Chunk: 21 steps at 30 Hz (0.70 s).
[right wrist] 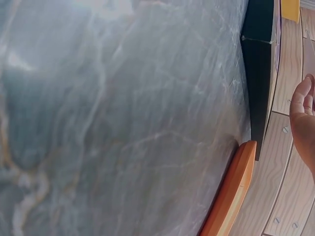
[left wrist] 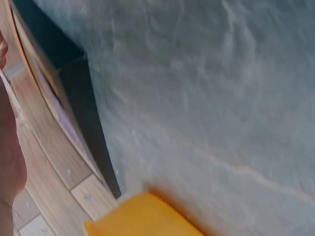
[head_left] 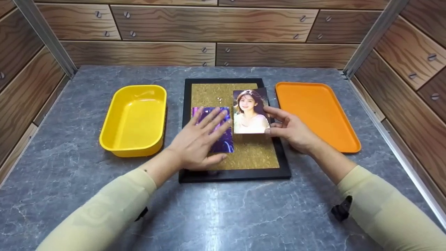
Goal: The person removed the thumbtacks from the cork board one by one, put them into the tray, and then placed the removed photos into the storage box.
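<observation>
A corkboard [head_left: 258, 153] in a black frame lies on the grey marbled table in the head view. My left hand [head_left: 200, 141] spreads flat over a purple-blue photo [head_left: 224, 141] on the board's left half, covering part of it. Between thumb and index finger, my right hand [head_left: 291, 127] pinches the right edge of a portrait photo [head_left: 249, 118], which is over the board's right half. Whether that photo touches the cork I cannot tell. The right wrist view catches the right hand [right wrist: 304, 113] at its edge; the left hand [left wrist: 10, 142] shows only partly in the left wrist view.
A deep yellow bin [head_left: 134, 122] stands left of the board. To the right lies a flat orange tray [head_left: 320, 115], its near-left part behind my right hand. Small shiny bits [head_left: 220, 100] sit on the cork above the purple photo. Wood-patterned walls [head_left: 216, 24] enclose the table.
</observation>
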Motion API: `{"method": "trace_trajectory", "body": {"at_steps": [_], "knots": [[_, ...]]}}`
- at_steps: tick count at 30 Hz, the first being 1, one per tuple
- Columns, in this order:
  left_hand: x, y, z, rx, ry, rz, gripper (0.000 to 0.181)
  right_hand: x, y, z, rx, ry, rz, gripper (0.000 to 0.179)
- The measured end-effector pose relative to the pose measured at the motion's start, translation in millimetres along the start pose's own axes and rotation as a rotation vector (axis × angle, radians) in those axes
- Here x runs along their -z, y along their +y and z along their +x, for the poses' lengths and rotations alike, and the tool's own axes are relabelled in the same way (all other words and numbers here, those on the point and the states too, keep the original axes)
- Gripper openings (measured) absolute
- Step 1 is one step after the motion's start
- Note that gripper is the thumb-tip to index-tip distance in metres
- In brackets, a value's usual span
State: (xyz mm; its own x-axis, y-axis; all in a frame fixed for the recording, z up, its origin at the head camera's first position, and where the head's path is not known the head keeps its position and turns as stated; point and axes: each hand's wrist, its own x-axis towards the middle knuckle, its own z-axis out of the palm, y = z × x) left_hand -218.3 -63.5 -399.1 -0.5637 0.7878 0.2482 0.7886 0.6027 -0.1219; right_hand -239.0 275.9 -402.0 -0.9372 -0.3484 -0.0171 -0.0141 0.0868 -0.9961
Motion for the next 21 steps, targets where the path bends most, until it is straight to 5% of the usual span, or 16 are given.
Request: {"method": "trace_trajectory", "body": {"at_steps": [8, 21], "knots": [[21.9, -21.7, -13.5, 0.073, 0.010, 0.039, 0.093, -6.2, -6.1, 3.1, 0.021, 0.012, 0.007, 0.077], [47.6, -54.3, -44.5, 0.183, 0.046, -0.027, 0.099, -21.5, -19.7, 10.4, 0.034, 0.004, 0.037, 0.078]]}}
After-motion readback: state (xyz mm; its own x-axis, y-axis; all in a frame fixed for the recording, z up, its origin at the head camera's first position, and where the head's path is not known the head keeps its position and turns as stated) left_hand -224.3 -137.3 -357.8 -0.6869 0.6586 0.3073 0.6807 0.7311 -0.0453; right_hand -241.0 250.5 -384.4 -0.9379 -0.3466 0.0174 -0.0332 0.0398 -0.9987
